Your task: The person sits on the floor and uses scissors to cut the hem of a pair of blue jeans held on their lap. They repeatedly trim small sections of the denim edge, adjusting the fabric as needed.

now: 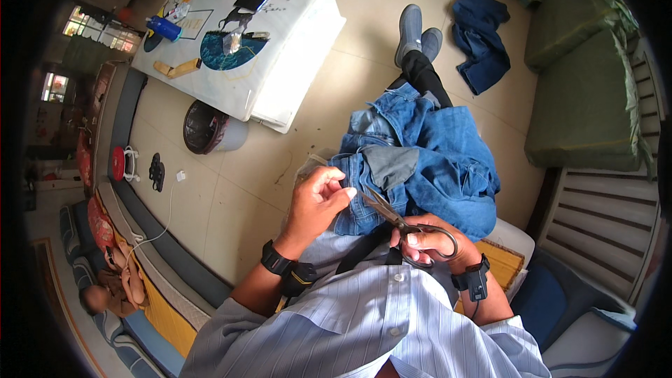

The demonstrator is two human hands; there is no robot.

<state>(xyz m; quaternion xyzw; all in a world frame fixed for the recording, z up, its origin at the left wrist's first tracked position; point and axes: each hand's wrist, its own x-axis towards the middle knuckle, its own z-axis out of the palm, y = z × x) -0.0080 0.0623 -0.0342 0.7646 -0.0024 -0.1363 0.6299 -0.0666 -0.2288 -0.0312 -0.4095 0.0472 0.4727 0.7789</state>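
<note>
Blue denim jeans [441, 157] lie bunched across my lap, with a grey pocket lining [390, 166] turned out on top. My right hand [430, 241] is closed round the handles of dark metal scissors [386, 211]. Their blades point up and left over the denim and look slightly parted. Beside the waistband my left hand [318, 203] is raised, thumb and forefinger pinched together near the scissor tips. Whatever sits in that pinch is too small to make out.
A white-topped table [294, 35] stands ahead left, a lined waste bin [227, 133] beside it. More denim [479, 42] lies on the floor past my feet. A green-covered seat [581, 98] is at right. Another person [119, 283] rests on the left sofa.
</note>
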